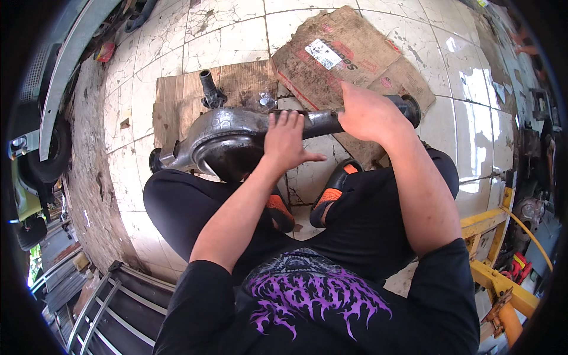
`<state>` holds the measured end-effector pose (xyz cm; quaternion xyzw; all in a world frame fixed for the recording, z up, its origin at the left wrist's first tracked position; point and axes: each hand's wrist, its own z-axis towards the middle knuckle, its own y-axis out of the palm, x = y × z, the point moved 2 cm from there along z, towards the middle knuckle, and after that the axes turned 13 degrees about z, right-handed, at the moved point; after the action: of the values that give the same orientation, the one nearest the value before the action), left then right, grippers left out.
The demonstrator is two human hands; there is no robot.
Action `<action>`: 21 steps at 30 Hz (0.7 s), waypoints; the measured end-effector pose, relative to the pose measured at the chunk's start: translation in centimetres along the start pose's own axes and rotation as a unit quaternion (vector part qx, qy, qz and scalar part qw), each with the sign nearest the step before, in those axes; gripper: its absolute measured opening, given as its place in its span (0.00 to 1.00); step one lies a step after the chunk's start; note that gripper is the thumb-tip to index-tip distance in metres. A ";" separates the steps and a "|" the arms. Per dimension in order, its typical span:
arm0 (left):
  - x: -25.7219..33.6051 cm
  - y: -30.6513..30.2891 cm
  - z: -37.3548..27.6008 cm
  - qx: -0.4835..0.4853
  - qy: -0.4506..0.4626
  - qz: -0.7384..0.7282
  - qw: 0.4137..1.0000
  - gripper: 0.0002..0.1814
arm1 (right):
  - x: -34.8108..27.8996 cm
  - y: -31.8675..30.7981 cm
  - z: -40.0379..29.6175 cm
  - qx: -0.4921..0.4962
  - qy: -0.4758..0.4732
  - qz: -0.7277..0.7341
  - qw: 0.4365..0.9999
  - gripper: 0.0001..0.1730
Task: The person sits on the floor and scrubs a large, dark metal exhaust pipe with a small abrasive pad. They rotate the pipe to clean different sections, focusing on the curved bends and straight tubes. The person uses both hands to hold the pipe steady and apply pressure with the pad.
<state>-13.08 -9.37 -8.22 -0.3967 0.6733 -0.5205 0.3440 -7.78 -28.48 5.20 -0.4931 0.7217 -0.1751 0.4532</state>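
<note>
A black metal axle housing (230, 122) lies across the floor before me, its rounded middle bulge to the left of my feet. My left hand (286, 140) rests on top of its tube, just right of the bulge, fingers spread and thumb out to the right. Over the right part of the tube is my right hand (366, 113), knuckles up, with its index finger stretched forward; whether its hidden fingers grip the tube, I cannot tell. Behind the bulge a splined metal shaft part (211, 91) stands upright on cardboard. Beside it lies a small clear plastic bag (266, 100).
Flattened cardboard (368, 49) lies on the cracked tile floor beyond the housing. A yellow metal frame (510, 279) stands at the lower right. A vehicle with a tyre (53, 153) is at the left, and a metal-tube rack (115, 306) at the lower left.
</note>
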 end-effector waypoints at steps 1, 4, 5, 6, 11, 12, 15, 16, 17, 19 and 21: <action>-0.1 -0.3 0.2 -0.039 -0.024 0.022 0.999 0.76 | 0.3 -0.1 0.1 0.008 -0.006 0.001 1.000 0.23; -1.7 -2.7 1.5 -0.161 -0.101 0.126 0.974 0.73 | 1.2 -0.4 -0.5 0.018 -0.006 0.020 1.000 0.22; -3.8 -2.7 1.9 -0.179 -0.096 0.117 0.972 0.73 | 0.8 -0.8 -0.6 0.020 -0.015 0.029 0.999 0.22; -3.5 -2.1 1.9 -0.180 -0.088 0.142 0.969 0.74 | 0.7 -1.0 -0.6 0.020 -0.010 0.026 0.999 0.22; 1.5 1.4 1.1 -0.036 -0.015 0.100 0.994 0.79 | 1.0 -2.2 0.1 0.050 0.001 0.023 0.998 0.22; 1.9 0.6 1.5 -0.055 -0.025 0.094 0.994 0.78 | 1.4 -2.4 0.3 0.068 -0.002 0.023 0.997 0.22; -1.1 -2.3 3.3 -0.200 -0.085 0.167 0.962 0.70 | 2.6 -2.7 -0.2 0.098 0.003 0.027 0.995 0.22; -2.2 -2.2 3.9 -0.219 -0.064 0.159 0.961 0.70 | 2.5 -2.9 -0.4 0.102 0.007 0.032 0.994 0.23; -2.7 -1.9 4.2 -0.238 -0.042 0.151 0.959 0.70 | 2.5 -3.1 -0.5 0.105 0.013 0.036 0.994 0.23; -1.4 0.1 4.1 -0.175 0.004 0.046 0.984 0.72 | 2.2 -3.2 0.3 0.093 0.006 0.035 0.995 0.23; 2.0 0.9 3.6 -0.018 0.025 0.062 0.998 0.75 | 2.3 -3.0 0.5 0.090 -0.001 0.036 0.995 0.23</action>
<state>-11.00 -12.60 -9.95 -0.3473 0.7143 -0.4957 0.3513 -5.89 -31.71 5.95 -0.4240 0.7197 -0.2223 0.5028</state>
